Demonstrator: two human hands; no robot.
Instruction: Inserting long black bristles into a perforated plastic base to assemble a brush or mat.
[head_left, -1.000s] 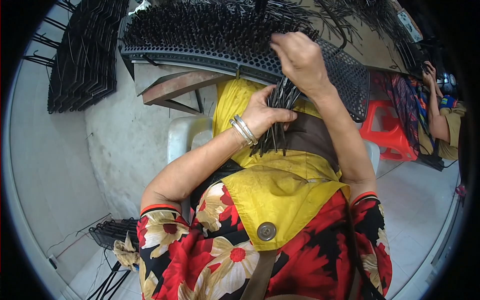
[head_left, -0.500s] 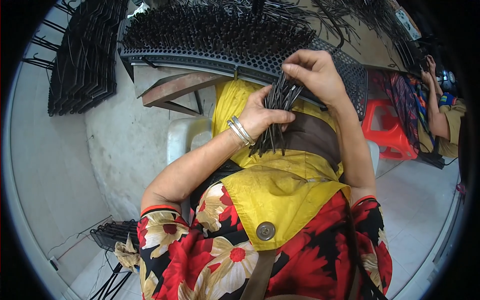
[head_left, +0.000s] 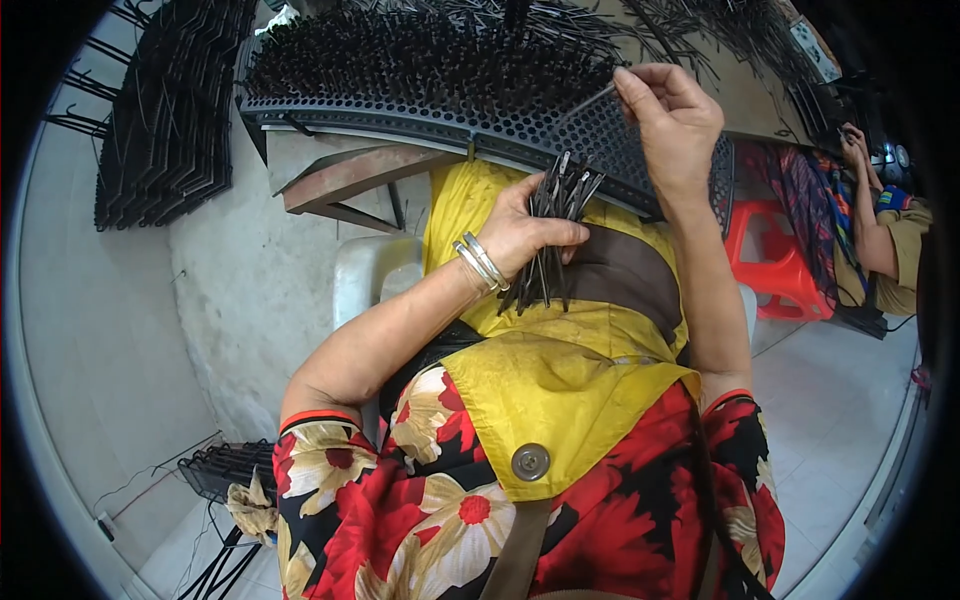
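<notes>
My left hand [head_left: 522,234] is wrapped round a bundle of thin dark rods [head_left: 563,196] above my lap. Some rods in it have pale, shiny upper ends. Between thumb and fingers, my right hand [head_left: 682,128] pinches a single thin rod [head_left: 594,101], which slants down to the left. That rod is over the bare right part of a black perforated tray [head_left: 610,140]; I cannot tell whether its lower end touches a hole. Many dark pieces [head_left: 420,62] stand upright, packed close, across the rest of the tray.
Loose dark rods [head_left: 690,40] lie on the table behind the tray. Stacked black racks [head_left: 170,120] stand at the far left. A red plastic stool [head_left: 775,265] is on the right, near another person's arms [head_left: 875,230]. A reddish beam [head_left: 370,172] lies beneath the tray.
My right hand has moved up and to the right, away from the bundle, and now carries one rod over the tray. My left hand stays in place with the bundle.
</notes>
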